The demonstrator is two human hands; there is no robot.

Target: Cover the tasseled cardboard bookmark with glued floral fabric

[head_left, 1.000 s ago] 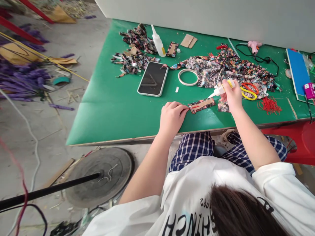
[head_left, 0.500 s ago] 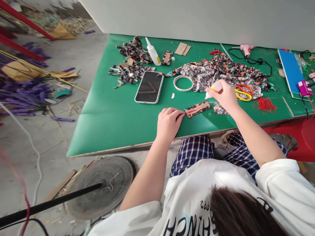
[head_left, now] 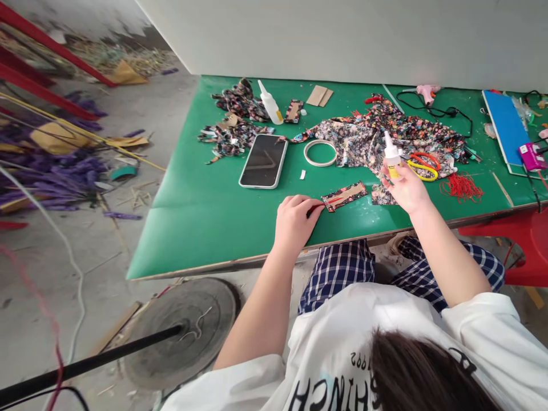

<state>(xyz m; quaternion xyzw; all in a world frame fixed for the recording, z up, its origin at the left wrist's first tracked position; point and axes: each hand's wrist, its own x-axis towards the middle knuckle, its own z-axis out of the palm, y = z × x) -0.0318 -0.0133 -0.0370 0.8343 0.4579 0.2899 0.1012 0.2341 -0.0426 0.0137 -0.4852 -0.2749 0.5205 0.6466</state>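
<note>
My right hand (head_left: 409,188) grips a small glue bottle (head_left: 391,154) by its base, nozzle pointing up, above the table. My left hand (head_left: 298,222) rests on the green table (head_left: 205,217). Its thumb and fingers are pinched together at the left end of a cardboard strip (head_left: 351,194) edged with dark floral fabric. A thin red cord (head_left: 337,200) lies along that end and runs toward the fingertips; its far end is hidden by them. Close by the bottle hand, a loose floral fabric piece (head_left: 382,195) lies flat, partly covered by the hand.
Behind are a phone (head_left: 264,161), a tape roll (head_left: 320,153), heaped floral fabric (head_left: 355,134), scissors (head_left: 423,167) and red cords (head_left: 462,187). Another glue bottle (head_left: 270,103) stands at the back near cardboard pieces (head_left: 319,96). A pink glue gun (head_left: 428,93) and blue board (head_left: 507,125) lie right.
My right hand has turned the glue bottle from nozzle-down to nozzle-up and moved it slightly right, away from the strip. My left hand stays pinched at the strip's end.
</note>
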